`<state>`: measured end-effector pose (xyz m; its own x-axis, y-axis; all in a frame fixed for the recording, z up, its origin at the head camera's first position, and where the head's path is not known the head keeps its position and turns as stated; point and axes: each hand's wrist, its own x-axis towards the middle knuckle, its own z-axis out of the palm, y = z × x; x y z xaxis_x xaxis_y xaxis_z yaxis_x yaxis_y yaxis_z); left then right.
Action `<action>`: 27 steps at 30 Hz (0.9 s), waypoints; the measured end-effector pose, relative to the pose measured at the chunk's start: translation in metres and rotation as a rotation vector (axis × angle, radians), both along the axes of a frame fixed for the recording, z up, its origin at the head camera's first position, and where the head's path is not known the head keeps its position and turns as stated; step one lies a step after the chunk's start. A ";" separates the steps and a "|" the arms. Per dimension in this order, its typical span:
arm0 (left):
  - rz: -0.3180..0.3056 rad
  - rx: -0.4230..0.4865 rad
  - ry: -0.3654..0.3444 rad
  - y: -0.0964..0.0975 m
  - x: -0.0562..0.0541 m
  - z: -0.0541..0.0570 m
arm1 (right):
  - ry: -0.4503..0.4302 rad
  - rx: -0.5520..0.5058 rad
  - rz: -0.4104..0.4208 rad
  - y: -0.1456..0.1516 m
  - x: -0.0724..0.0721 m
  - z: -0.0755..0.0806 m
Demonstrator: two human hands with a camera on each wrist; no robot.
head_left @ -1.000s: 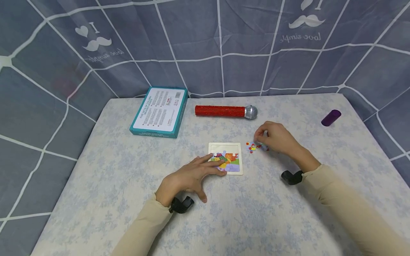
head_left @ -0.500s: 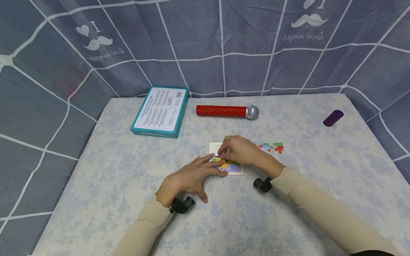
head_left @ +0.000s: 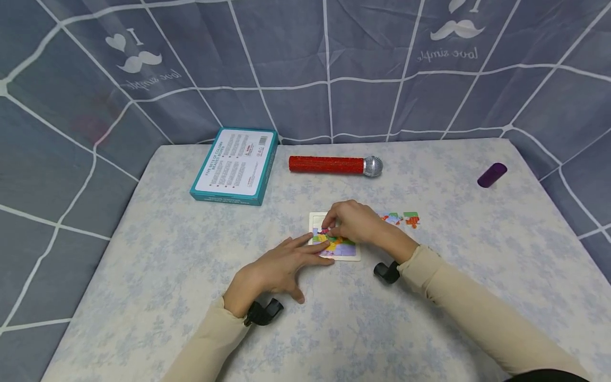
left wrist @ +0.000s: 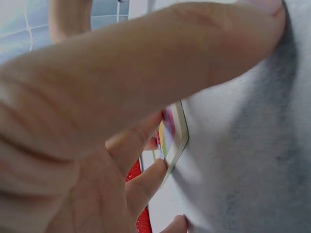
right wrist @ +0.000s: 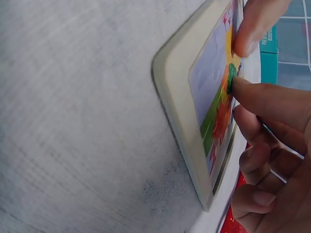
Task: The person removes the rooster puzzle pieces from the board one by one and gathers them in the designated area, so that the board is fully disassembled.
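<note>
A small jigsaw puzzle (head_left: 350, 250) with a bright cartoon picture lies in a cream tray frame (head_left: 358, 257) on the table; the top part of the tray shows bare backing. My left hand (head_left: 279, 269) is spread flat, its fingertips resting on the puzzle and the frame's left and lower side, thumb out on the cloth. My right hand (head_left: 357, 222) is over the upper part of the puzzle, thumb and index finger pinching a puzzle piece mostly hidden by the fingers. In the right wrist view its thumb (right wrist: 262, 97) presses at a green patch of the picture.
Several loose puzzle pieces (head_left: 411, 219) lie right of the tray, partly behind the right hand. Behind stand a teal and white box (head_left: 236, 164) and a red microphone (head_left: 329, 165). A purple cylinder (head_left: 492, 175) lies far right. Grey tiled-pattern curtain (head_left: 296, 63) borders the table.
My right hand has moved left from the loose pieces to the puzzle's upper part and stays there over the last half second. The left hand keeps its place on the tray.
</note>
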<state>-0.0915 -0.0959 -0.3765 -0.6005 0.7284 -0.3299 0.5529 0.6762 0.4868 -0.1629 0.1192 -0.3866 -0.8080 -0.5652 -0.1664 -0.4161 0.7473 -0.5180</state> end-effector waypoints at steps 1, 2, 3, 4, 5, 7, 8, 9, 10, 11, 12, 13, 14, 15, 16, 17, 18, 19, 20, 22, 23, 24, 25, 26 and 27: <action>0.001 0.006 -0.001 -0.001 0.001 0.000 | -0.006 0.003 -0.006 0.000 0.000 0.000; 0.001 0.011 -0.002 -0.001 0.002 0.000 | -0.012 0.005 -0.013 0.000 -0.001 0.001; 0.001 0.017 -0.004 -0.002 0.003 0.000 | -0.019 0.007 -0.017 -0.001 -0.001 0.001; 0.000 0.021 -0.005 -0.002 0.003 0.000 | -0.028 0.004 -0.019 -0.001 -0.001 0.002; 0.001 0.022 -0.005 -0.002 0.004 -0.001 | -0.037 0.002 -0.019 -0.001 -0.001 0.002; 0.001 0.017 0.001 -0.002 0.004 -0.001 | -0.053 -0.005 -0.019 -0.002 0.000 0.002; 0.001 0.011 0.005 -0.002 0.004 -0.002 | -0.059 -0.011 -0.019 -0.002 0.000 0.002; 0.000 0.004 0.008 -0.002 0.004 -0.002 | -0.065 -0.016 -0.019 -0.002 0.000 0.003; 0.001 -0.001 0.010 -0.002 0.003 -0.002 | -0.070 -0.022 -0.020 -0.002 0.000 0.003; 0.003 -0.005 0.009 -0.002 0.003 -0.001 | -0.072 -0.027 -0.020 -0.003 0.000 0.003; 0.005 -0.008 0.008 -0.001 0.003 -0.001 | -0.073 -0.032 -0.020 -0.002 0.000 0.002; 0.007 -0.011 0.006 -0.001 0.003 0.000 | -0.073 -0.040 -0.020 -0.002 0.000 0.002; 0.009 -0.013 0.003 -0.001 0.003 0.000 | -0.074 -0.047 -0.020 -0.002 -0.001 0.002; 0.012 -0.014 -0.001 -0.001 0.002 0.000 | -0.076 -0.054 -0.020 -0.002 -0.001 0.002; 0.013 -0.014 -0.003 -0.001 0.002 0.000 | -0.077 -0.062 -0.019 -0.002 -0.001 0.002; 0.016 -0.014 -0.005 -0.001 0.002 0.001 | -0.077 -0.069 -0.018 -0.002 -0.001 0.001; 0.016 -0.014 -0.006 -0.001 0.002 0.001 | -0.078 -0.077 -0.017 -0.002 -0.001 0.001; 0.016 -0.014 -0.007 -0.001 0.002 0.001 | -0.078 -0.084 -0.017 -0.002 -0.001 0.001; 0.016 -0.013 -0.009 -0.001 0.002 0.001 | -0.077 -0.093 -0.013 -0.002 -0.001 0.000; 0.019 -0.009 -0.012 -0.001 0.002 0.001 | -0.072 -0.115 -0.005 -0.002 -0.001 -0.001; 0.020 -0.008 -0.014 -0.001 0.002 0.001 | -0.067 -0.127 -0.001 -0.001 -0.001 -0.001; 0.020 -0.007 -0.016 -0.001 0.002 0.001 | -0.064 -0.143 0.003 -0.001 -0.001 -0.002; 0.020 -0.006 -0.018 -0.001 0.002 0.001 | -0.066 -0.163 0.006 0.000 -0.001 -0.002; 0.019 -0.006 -0.018 -0.001 0.002 0.001 | -0.073 -0.187 0.006 0.001 -0.001 -0.003; 0.018 -0.007 -0.017 -0.001 0.001 0.001 | -0.081 -0.211 0.005 0.002 -0.001 -0.003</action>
